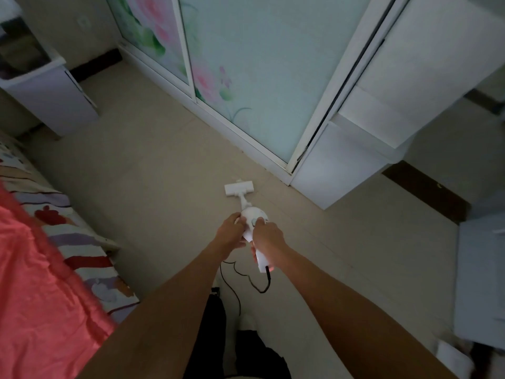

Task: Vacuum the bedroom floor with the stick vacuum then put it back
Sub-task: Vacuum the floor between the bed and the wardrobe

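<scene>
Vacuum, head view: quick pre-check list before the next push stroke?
1. Both hands on the vacuum: left hand at the body, right hand on the handle. Ok.
2. Floor head flat on the floor: ok.
3. Path ahead: floor head sits close to the wardrobe base, little room forward. Not ok.
4. Cord loops loose on the floor near the person's feet. Not ok.
5. Power on: cannot tell.
6. Bed at the left clear of the floor head: ok.

Vacuum head (238, 188) and cord (232, 280) on floor (153, 170).
</scene>
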`<control>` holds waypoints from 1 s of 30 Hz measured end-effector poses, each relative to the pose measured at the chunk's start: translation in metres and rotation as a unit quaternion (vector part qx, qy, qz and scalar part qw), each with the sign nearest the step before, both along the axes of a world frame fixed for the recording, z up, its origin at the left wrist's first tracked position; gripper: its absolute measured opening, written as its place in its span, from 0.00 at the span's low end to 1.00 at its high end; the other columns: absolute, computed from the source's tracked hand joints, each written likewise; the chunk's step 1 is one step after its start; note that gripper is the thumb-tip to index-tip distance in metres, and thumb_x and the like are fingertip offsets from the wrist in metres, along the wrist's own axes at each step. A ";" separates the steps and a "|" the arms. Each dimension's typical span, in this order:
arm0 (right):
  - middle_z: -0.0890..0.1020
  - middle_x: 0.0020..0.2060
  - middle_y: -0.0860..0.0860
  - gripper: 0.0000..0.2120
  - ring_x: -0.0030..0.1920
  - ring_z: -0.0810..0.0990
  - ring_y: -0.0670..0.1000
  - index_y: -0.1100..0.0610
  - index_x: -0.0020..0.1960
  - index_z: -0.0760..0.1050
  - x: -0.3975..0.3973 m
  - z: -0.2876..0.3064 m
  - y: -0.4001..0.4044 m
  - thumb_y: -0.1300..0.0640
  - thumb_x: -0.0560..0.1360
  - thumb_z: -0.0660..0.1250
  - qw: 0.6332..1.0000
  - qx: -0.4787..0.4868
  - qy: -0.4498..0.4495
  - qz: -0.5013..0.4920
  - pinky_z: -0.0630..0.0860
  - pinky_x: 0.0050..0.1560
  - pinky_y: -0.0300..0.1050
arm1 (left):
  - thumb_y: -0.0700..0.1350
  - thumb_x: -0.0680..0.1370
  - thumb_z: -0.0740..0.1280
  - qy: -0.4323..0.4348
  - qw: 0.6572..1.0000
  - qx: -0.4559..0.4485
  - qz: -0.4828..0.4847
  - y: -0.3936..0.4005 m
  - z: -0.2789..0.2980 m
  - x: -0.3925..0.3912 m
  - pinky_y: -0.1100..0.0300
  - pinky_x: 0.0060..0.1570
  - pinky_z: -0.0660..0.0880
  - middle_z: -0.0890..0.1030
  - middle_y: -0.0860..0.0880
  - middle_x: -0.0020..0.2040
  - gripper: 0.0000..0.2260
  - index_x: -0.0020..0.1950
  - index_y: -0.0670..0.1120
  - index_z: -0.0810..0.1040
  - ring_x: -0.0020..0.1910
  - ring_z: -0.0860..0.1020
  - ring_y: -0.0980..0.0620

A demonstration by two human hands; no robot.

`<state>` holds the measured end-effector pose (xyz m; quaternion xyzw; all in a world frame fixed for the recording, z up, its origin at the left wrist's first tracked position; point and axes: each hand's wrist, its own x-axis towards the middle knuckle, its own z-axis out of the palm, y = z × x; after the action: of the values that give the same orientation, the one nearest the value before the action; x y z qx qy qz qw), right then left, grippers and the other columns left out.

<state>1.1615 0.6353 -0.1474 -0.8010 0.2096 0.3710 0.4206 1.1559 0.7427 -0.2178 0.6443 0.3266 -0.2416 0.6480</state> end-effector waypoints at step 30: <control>0.72 0.64 0.66 0.35 0.61 0.76 0.61 0.65 0.77 0.49 0.110 0.003 0.119 0.55 0.79 0.64 0.990 -0.104 -0.083 0.045 0.74 0.62 0.51 | 0.47 0.80 0.63 -0.047 0.998 -0.021 0.037 0.117 -0.007 0.118 0.54 0.43 0.83 0.79 0.40 0.62 0.18 0.70 0.48 0.73 0.56 0.82 0.40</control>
<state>1.2710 0.7546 -0.1440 -0.8772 0.1749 0.2978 0.3334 1.2738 0.8600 -0.2245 0.6292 0.3138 -0.1935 0.6842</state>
